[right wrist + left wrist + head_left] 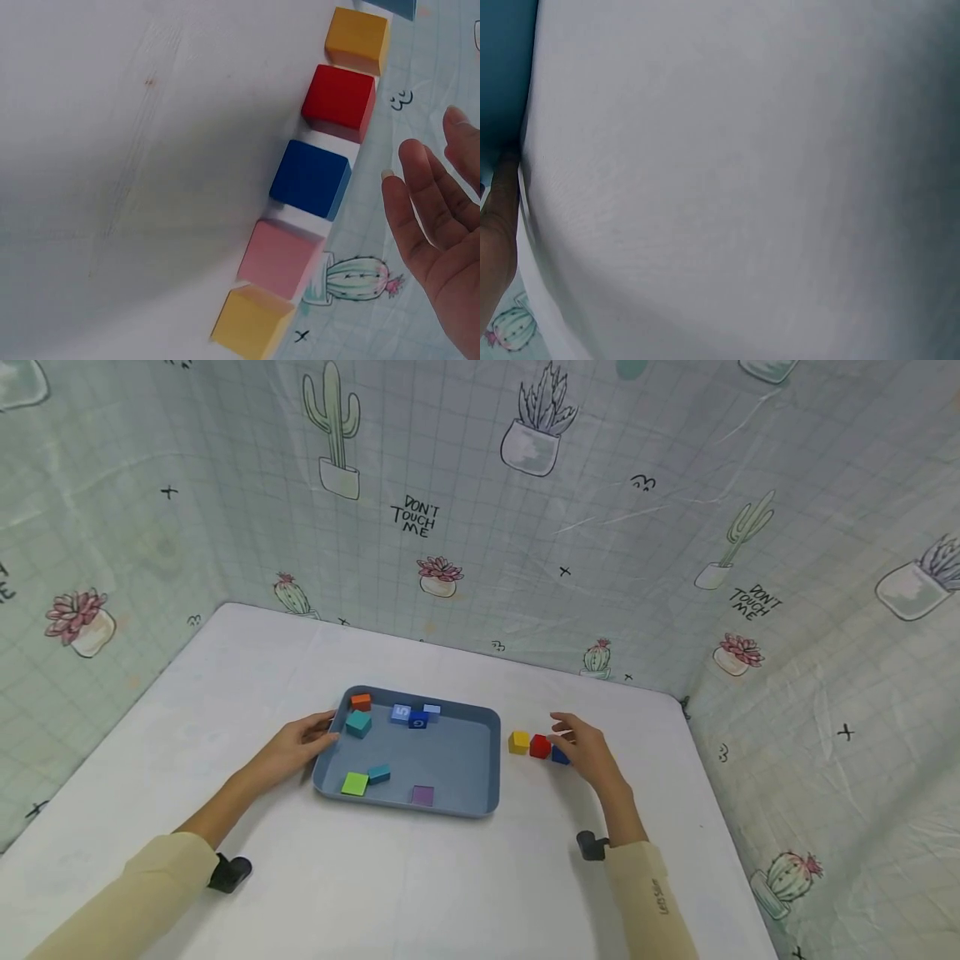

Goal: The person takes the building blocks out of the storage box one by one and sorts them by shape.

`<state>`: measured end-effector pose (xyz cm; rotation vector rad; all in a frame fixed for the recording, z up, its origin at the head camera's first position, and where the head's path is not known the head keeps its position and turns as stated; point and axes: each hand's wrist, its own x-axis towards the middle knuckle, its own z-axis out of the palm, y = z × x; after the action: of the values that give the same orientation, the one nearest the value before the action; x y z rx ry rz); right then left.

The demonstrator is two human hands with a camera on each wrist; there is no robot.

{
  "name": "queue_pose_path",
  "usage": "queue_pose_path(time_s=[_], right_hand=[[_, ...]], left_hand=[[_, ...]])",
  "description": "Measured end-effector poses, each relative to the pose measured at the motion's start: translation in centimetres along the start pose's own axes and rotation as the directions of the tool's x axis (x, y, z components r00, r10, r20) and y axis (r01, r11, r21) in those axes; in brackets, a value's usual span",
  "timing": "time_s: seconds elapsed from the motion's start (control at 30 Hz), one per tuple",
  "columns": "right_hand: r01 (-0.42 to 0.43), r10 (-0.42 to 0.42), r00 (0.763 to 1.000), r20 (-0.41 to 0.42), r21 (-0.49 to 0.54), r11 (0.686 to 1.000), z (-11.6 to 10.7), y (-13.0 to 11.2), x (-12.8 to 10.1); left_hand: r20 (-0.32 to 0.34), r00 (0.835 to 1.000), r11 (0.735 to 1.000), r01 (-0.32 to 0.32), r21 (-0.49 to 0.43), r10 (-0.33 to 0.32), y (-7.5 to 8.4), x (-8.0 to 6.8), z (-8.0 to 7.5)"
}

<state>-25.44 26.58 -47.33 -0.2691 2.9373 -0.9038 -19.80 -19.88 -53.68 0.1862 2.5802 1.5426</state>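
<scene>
1. The left hand point(294, 747) rests on the white bench point(420, 877) at the left rim of the blue-grey tray point(457, 768). Its fingers point(318, 723) lie straight and relaxed, their tips touching the rim and gripping nothing.
2. Inside the tray, an orange block point(361, 701) sits in the far left corner, with a teal cube point(358, 723) just in front of it, close to the left fingertips.
3. Further along the far side lie a light blue block point(401, 712), a dark blue block point(418, 719) and a pale block point(432, 709).
4. Near the front rim lie a green tile point(355, 783), a small teal block point(378, 773) and a purple tile point(422, 794).
5. To the right of the tray, a row of cubes stands on the bench: yellow cube point(358, 39), red cube point(339, 101), blue cube point(310, 178), pink cube point(280, 257) and another yellow cube point(252, 322).
6. The right hand point(588, 752) hovers over that row, fingers point(420, 199) straight and slightly spread, clear of the cubes.
</scene>
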Motion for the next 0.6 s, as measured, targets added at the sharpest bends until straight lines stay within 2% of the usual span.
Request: queue_pose_path(time_s=[0.23,0.6], right_hand=[[0.052,-0.052,0.999,0.004,0.017,0.999,0.4,-1.1,0.4],[0.082,-0.082,0.997,0.008,0.003,0.997,1.0,-2.7,1.2]], left_hand=[[-0.004,1.0,1.0,0.012,0.005,-0.012,0.1,0.0,0.0],[-0.006,1.0,1.0,0.005,0.0,-0.005,0.1,-0.1,0.0]])
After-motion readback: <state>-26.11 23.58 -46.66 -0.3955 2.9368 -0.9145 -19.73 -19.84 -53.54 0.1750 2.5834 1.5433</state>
